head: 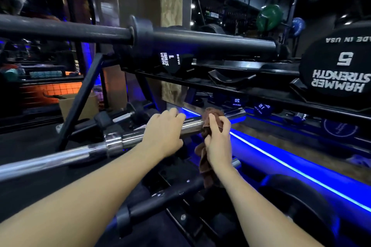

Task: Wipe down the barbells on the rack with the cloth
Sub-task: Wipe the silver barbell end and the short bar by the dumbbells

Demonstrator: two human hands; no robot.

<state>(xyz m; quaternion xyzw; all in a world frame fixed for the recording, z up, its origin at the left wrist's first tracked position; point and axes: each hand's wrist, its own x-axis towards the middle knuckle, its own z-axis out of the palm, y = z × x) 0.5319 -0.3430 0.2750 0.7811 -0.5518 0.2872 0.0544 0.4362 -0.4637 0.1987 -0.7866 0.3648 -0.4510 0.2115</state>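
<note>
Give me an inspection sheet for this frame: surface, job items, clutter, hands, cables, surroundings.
Surface: black rack, tiered.
Job's things: chrome barbell, brown cloth wrapped round its sleeve; black barbell above.
Clutter: cardboard box at left.
Hands: left hand rests on the chrome barbell; right hand grips the cloth.
Cables: nothing seen.
Surroundings: dim gym, blue light strip, dumbbell marked 5, green plate.
</note>
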